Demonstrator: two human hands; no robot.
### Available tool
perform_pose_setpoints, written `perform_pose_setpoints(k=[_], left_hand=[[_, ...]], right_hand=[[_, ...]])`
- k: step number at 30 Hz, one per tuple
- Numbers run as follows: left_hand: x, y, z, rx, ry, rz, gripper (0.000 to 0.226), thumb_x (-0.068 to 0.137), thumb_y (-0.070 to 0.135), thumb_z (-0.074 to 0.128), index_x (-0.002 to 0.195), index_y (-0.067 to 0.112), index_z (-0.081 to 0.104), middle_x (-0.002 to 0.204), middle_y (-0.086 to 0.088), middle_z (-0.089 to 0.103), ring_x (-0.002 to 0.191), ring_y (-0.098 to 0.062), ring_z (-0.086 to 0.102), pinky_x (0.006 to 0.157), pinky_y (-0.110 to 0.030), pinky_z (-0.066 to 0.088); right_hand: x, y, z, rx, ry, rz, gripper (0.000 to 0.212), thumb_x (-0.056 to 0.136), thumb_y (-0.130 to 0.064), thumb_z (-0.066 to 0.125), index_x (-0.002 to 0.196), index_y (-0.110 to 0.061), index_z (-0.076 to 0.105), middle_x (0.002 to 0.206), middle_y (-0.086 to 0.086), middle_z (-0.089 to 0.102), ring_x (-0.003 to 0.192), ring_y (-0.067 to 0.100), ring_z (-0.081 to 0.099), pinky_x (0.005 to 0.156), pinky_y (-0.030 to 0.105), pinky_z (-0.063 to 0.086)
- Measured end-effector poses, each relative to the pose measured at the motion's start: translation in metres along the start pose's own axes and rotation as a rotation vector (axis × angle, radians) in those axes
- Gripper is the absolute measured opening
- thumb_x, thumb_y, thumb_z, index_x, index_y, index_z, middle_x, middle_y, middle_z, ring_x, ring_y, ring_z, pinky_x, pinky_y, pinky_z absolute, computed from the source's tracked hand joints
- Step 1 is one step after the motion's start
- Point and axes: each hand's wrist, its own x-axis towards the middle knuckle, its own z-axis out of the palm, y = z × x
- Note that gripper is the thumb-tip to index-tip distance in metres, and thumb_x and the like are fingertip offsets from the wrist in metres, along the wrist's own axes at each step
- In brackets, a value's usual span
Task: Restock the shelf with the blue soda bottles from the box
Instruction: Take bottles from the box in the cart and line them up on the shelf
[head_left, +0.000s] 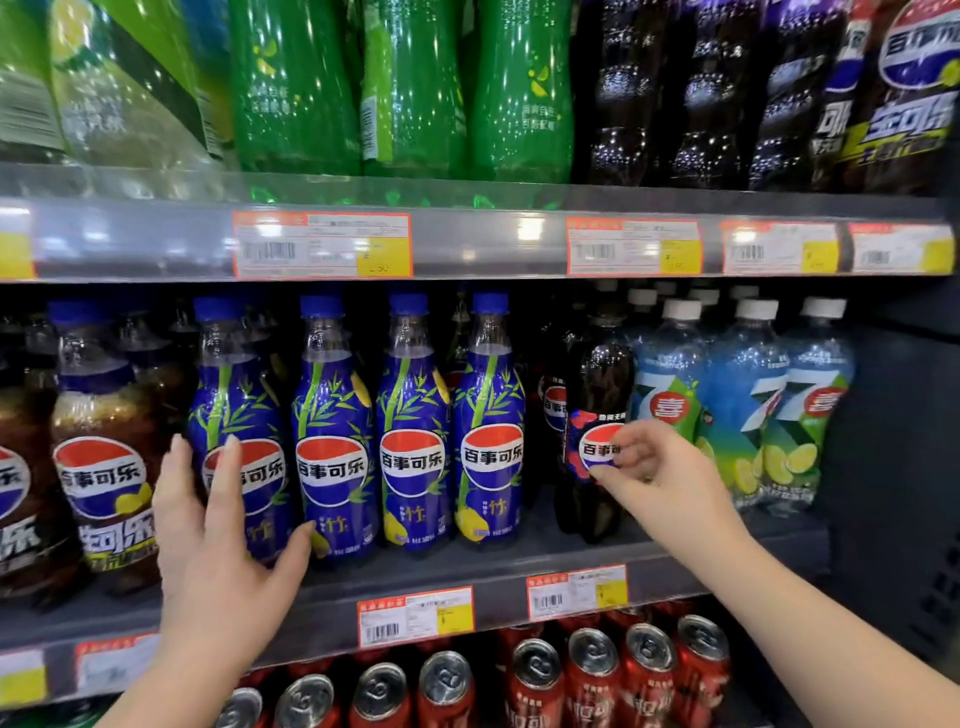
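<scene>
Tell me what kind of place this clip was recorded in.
Most likely a shop's drinks aisle: shelves packed with rows of blue soda bottles, price tags with barcodes along the shelf edges, and red cans on the tier below.

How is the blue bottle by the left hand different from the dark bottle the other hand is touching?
The blue bottle wears a blue wrap with green bamboo; the dark bottle shows dark soda through clear plastic with a small label. The blue bottle has a blue cap; the dark bottle's cap is hidden in shadow. The left hand spreads open around the blue bottle; the right hand pinches at the dark bottle's label. Both stand upright on the same shelf and show the same round logo.
</scene>
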Motion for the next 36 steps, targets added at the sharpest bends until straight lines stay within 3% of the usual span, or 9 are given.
perform_pose_setpoints(k=[1, 4, 6, 12, 20, 24, 29, 33, 36], left_hand=[[0.001, 0.005, 0.002, 0.007, 0.016, 0.047, 0.084, 0.063, 0.048, 0.049, 0.136, 0.012, 0.029, 0.148, -0.022, 0.014, 0.136, -0.040, 0.013, 0.105, -0.056, 0.022], [0.000, 0.015, 0.009, 0.042, 0.066, 0.150, 0.077, 0.065, 0.044, 0.051, 0.130, 0.007, 0.036, 0.144, -0.023, 0.017, 0.133, -0.046, 0.018, 0.104, -0.059, 0.022], [-0.002, 0.019, 0.014, 0.055, 0.069, 0.167, 0.076, 0.065, 0.044, 0.051, 0.130, 0.007, 0.036, 0.143, -0.023, 0.019, 0.132, -0.046, 0.020, 0.102, -0.062, 0.024], [-0.006, 0.026, 0.015, 0.084, 0.043, 0.154, 0.077, 0.064, 0.045, 0.050, 0.130, 0.008, 0.036, 0.143, -0.023, 0.020, 0.132, -0.047, 0.021, 0.099, -0.067, 0.026], [-0.012, 0.031, 0.017, 0.096, -0.020, 0.097, 0.080, 0.063, 0.047, 0.048, 0.133, 0.012, 0.033, 0.143, -0.028, 0.024, 0.133, -0.045, 0.020, 0.101, -0.065, 0.024], [-0.014, 0.024, 0.016, 0.162, -0.072, 0.072, 0.078, 0.062, 0.049, 0.048, 0.131, 0.013, 0.039, 0.141, -0.031, 0.029, 0.132, -0.046, 0.018, 0.099, -0.067, 0.027], [-0.020, 0.021, 0.012, 0.291, -0.176, 0.061, 0.078, 0.061, 0.050, 0.046, 0.130, 0.013, 0.042, 0.141, -0.029, 0.029, 0.132, -0.049, 0.020, 0.093, -0.069, 0.032], [-0.023, 0.025, 0.009, 0.415, -0.271, 0.016, 0.082, 0.059, 0.046, 0.056, 0.133, 0.017, 0.038, 0.143, -0.023, 0.028, 0.133, -0.044, 0.016, 0.088, -0.071, 0.037], [-0.024, 0.029, 0.006, 0.481, -0.336, -0.031, 0.088, 0.058, 0.043, 0.063, 0.138, 0.020, 0.034, 0.146, -0.022, 0.031, 0.136, -0.044, 0.017, 0.092, -0.071, 0.035]], right_hand=[[-0.001, 0.002, -0.003, -0.062, 0.036, 0.016, 0.026, 0.074, -0.027, 0.074, 0.089, -0.028, 0.052, 0.084, -0.007, 0.059, 0.071, 0.006, 0.057, 0.066, 0.025, 0.045], [-0.003, 0.008, 0.000, -0.240, 0.020, 0.071, 0.063, 0.072, -0.043, 0.073, 0.125, -0.023, 0.043, 0.109, -0.006, 0.059, 0.095, 0.019, 0.061, 0.075, 0.033, 0.045], [-0.002, 0.012, 0.007, -0.239, -0.040, 0.084, 0.074, 0.072, -0.044, 0.072, 0.133, -0.022, 0.037, 0.120, -0.002, 0.060, 0.109, 0.024, 0.058, 0.081, 0.033, 0.045], [0.006, 0.018, 0.020, -0.170, -0.080, 0.134, 0.063, 0.075, -0.041, 0.071, 0.127, -0.023, 0.040, 0.118, 0.005, 0.059, 0.111, 0.026, 0.055, 0.080, 0.030, 0.040], [0.011, 0.024, 0.016, -0.046, -0.173, 0.138, 0.062, 0.077, -0.034, 0.071, 0.131, -0.027, 0.040, 0.114, -0.006, 0.058, 0.111, 0.018, 0.055, 0.080, 0.026, 0.038], [0.014, 0.028, 0.016, 0.001, -0.218, 0.145, 0.067, 0.075, -0.034, 0.073, 0.133, -0.031, 0.039, 0.116, -0.006, 0.058, 0.111, 0.019, 0.058, 0.093, 0.037, 0.047], [0.021, 0.039, 0.019, 0.032, -0.244, 0.134, 0.085, 0.049, -0.058, 0.070, 0.127, -0.039, 0.040, 0.115, -0.005, 0.063, 0.107, 0.020, 0.062, 0.094, 0.044, 0.050], [0.024, 0.038, 0.019, -0.002, -0.251, 0.118, 0.075, 0.066, -0.040, 0.078, 0.129, -0.026, 0.042, 0.115, -0.002, 0.063, 0.105, 0.021, 0.061, 0.090, 0.040, 0.050], [0.026, 0.040, 0.020, -0.020, -0.234, 0.106, 0.073, 0.065, -0.039, 0.079, 0.127, -0.025, 0.043, 0.115, 0.004, 0.063, 0.104, 0.025, 0.060, 0.087, 0.039, 0.050]])
